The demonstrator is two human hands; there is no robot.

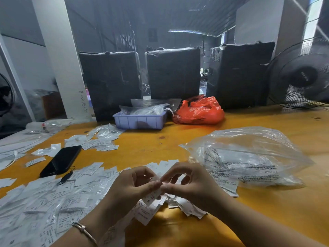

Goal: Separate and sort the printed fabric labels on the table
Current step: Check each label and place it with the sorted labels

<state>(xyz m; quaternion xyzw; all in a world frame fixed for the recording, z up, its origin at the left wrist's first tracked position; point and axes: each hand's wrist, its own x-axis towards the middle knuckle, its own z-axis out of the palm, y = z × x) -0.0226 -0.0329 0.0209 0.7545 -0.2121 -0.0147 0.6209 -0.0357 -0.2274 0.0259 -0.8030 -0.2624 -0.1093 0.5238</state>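
- Yellow table (267,220) in a dim workshop, three black-wrapped bales behind.
- Far left: loose fabric labels (53,198) spread flat beside a black phone (61,161).
- Left hand (131,186) pinches a small label stack (153,196) marked S.
- Right hand (188,182) pinches the stack's top, apparently peeling one label free; next, drop it onto its size pile.
- Right: clear plastic bag (249,157).

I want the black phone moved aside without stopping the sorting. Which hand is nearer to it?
Left. The left hand is just right of the black phone and nearer the person; the right hand lies beyond it, further right. Both pinch a label.
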